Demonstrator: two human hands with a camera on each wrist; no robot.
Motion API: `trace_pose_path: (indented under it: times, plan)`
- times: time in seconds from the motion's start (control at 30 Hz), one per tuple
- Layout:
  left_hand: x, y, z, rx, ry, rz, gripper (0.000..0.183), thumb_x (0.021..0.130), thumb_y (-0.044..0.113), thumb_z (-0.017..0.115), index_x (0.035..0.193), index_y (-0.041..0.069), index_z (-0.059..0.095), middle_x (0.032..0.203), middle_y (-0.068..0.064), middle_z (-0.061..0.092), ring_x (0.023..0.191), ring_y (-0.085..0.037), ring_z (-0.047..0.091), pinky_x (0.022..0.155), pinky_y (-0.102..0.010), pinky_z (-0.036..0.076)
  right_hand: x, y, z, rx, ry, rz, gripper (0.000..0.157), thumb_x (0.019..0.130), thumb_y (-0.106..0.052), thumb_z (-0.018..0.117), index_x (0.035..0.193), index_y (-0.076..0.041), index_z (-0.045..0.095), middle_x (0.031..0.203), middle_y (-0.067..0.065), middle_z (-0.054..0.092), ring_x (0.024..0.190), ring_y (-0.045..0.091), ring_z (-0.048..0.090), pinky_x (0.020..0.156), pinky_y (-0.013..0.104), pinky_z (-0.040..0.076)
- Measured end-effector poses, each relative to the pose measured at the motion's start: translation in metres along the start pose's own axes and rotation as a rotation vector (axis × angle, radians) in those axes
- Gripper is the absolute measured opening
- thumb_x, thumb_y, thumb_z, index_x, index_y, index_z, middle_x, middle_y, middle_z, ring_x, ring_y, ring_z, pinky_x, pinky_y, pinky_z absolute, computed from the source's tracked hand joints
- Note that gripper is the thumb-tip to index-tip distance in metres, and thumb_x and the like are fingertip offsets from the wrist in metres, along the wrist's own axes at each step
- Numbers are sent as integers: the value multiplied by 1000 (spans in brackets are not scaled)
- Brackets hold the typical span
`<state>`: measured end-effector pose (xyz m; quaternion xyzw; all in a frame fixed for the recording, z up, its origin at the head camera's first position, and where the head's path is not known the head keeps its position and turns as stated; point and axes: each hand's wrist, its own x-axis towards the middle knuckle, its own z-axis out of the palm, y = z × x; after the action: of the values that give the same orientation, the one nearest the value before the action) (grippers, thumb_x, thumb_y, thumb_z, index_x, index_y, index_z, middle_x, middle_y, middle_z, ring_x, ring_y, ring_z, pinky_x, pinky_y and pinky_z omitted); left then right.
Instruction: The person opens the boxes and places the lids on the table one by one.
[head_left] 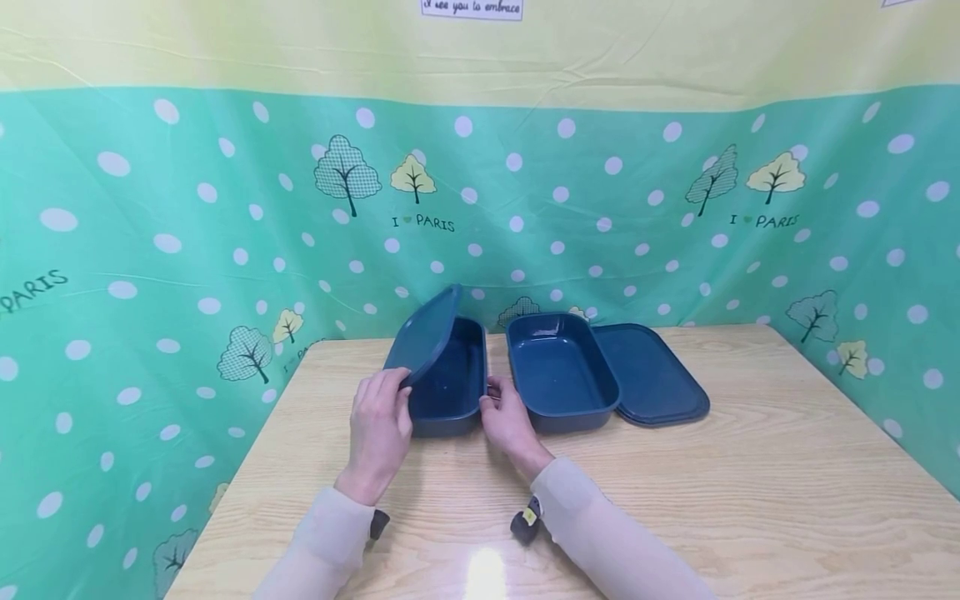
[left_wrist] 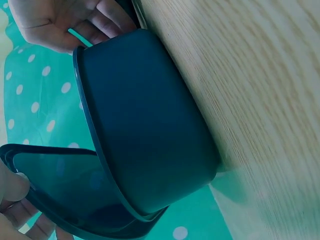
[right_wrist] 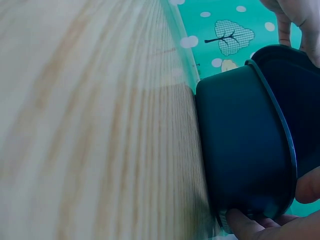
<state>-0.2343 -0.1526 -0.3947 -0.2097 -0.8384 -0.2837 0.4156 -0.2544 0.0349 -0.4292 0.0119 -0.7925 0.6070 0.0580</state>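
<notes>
A dark blue lidded food container (head_left: 444, 421) stands on the table at the left, its inside partly visible. My left hand (head_left: 381, 417) pinches the near edge of its dark blue lid (head_left: 423, 337), which is tilted up over the container's left side. In the left wrist view the thumb lies on one face of the lid (left_wrist: 60, 172) and the fingers on the other. My right hand (head_left: 510, 417) grips the container's right side near the front corner. In the right wrist view its thumb is by the rim and its fingertips lie low on the container's wall (right_wrist: 240, 145).
A second dark blue container (head_left: 566, 421), without a lid on it, stands just right of my right hand. Another lid (head_left: 648, 379) lies flat beside it. Behind the wooden table (head_left: 712, 500) hangs a green dotted curtain (head_left: 600, 275).
</notes>
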Motion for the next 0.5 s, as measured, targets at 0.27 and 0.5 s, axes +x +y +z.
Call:
trace_pose_path:
  times: [0.27,0.5]
  plan:
    - [1,-2,-1,-9,14,-13,19,84,-2,54,103,2,59,97,-10,59,87,-26,50,78,-34,40,0,-1,0,-6,-3,10,39,92,-10,45,129,0,40,121,16,50,110,25,50,93,38,41]
    - [1,-3,-1,-29,42,-17,19,84,-2,54,102,2,59,95,-10,59,86,-26,50,76,-33,39,0,0,1,-9,3,5,38,92,-10,45,128,1,40,120,16,51,109,25,51,92,37,41]
